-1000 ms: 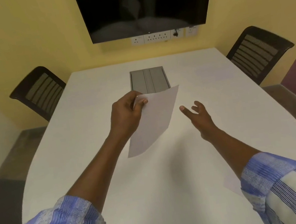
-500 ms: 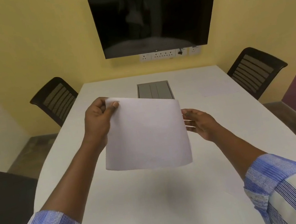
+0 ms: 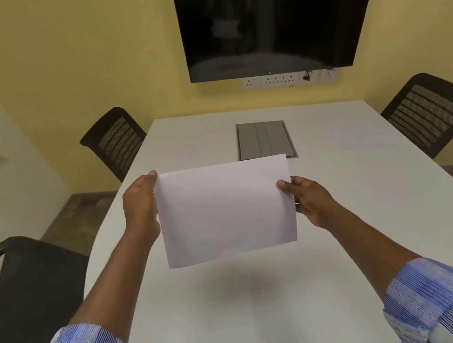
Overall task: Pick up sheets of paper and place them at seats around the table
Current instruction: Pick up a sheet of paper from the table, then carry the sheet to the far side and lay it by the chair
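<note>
Our left hand point(image 3: 139, 206) pinches the upper left corner of a blank white sheet of paper point(image 3: 227, 211), thumb on the near face, while our right hand point(image 3: 309, 202) grips the middle of its right edge, so both hands are closed on the one sheet. We hold it in the air above the white table point(image 3: 242, 317), apart from the surface, with its shadow falling on the tabletop below. The sheet faces us nearly square on, its long axis running left to right across our view, top edge toward the grey panel point(image 3: 264, 140) set into the table. As for progress, a faint pale rectangle near the far right chair point(image 3: 434, 111) may be a sheet already laid, though we cannot tell for certain; the spots before the far left chair point(image 3: 116, 139) and the near left chair point(image 3: 26, 280) show nothing. We judge the work to be at an early stage, with this sheet not yet placed and most seats unserved.
</note>
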`<state>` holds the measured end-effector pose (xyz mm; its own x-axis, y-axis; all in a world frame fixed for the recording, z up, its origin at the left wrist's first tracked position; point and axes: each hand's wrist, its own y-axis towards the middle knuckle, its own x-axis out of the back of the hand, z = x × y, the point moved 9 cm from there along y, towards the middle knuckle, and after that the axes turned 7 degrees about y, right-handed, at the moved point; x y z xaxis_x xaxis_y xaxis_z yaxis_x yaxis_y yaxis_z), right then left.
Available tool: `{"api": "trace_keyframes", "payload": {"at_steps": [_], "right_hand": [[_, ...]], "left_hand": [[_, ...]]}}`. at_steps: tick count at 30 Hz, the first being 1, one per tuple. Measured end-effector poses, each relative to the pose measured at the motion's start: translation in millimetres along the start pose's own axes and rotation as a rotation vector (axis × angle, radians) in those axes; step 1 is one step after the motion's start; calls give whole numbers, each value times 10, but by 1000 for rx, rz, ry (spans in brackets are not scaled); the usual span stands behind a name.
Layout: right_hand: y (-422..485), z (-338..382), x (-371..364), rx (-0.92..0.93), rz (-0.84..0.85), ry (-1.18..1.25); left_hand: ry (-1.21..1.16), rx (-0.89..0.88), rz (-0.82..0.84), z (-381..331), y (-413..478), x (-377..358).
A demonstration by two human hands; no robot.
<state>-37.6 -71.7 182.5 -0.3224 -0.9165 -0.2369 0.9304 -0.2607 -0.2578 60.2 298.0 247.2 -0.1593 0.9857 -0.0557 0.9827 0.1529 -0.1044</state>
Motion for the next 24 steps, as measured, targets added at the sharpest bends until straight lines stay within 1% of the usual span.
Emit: {"api": "trace_keyframes", "payload": {"at_steps": [3,7,9,12,14,15,18,24], "right_hand": [[50,-11,-146,26,-3,-24],[123,-48,-336,37,-4,-4],[175,-88,-416,30,-6,42],[282,-156,-533,4,-6,121],[352,-208,-616,-15,-4,159],[386,-237,-654,-27,-4,172],[479,-347,-774,-73,16,145],[575,-784,-929,-191,37,-116]], "left_hand": [[-48,83,-76,134,136,179],[-58,137,-95,274,295,346],[-19,156,-3,348,339,366],[66,180,194,490,349,344],[177,148,264,601,362,374],[218,128,272,653,380,398],[260,123,216,806,466,545],[308,195,30,1142,660,953]]}}
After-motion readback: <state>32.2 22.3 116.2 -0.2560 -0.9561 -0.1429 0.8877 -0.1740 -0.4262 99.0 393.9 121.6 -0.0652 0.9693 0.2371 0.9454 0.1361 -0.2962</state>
